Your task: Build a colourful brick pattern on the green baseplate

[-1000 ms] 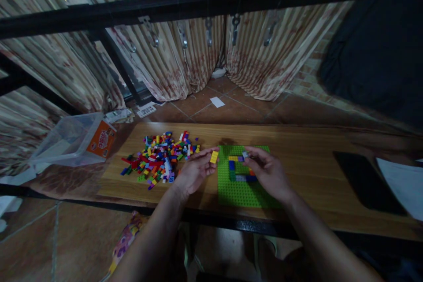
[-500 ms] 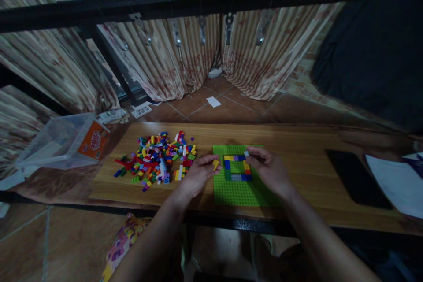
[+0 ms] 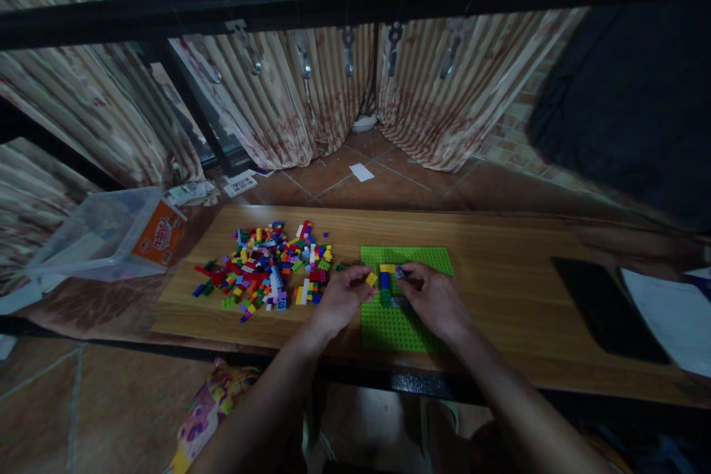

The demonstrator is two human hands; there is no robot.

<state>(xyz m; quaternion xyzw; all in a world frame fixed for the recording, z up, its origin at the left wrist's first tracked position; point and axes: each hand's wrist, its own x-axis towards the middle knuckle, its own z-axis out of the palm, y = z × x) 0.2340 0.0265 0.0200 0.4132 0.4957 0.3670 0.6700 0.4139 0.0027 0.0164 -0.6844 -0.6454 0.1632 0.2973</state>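
Pinching a yellow brick [image 3: 372, 279] between its fingertips, the left hand [image 3: 340, 302] is at the left edge of the green baseplate [image 3: 389, 333], with the brick just inside that edge. The right hand [image 3: 436, 300] grips a small greyish brick [image 3: 400, 272] at the far side of the brick outline [image 3: 384, 281], hiding its right part; whether that brick is seated, I cannot tell. The baseplate lies by the near edge of the wooden table [image 3: 511, 274]. Loose bricks [image 3: 258, 266] spread toward the left edge, a black flat object [image 3: 608, 307] toward the right. Past the left edge sits a clear plastic box [image 3: 105, 229].
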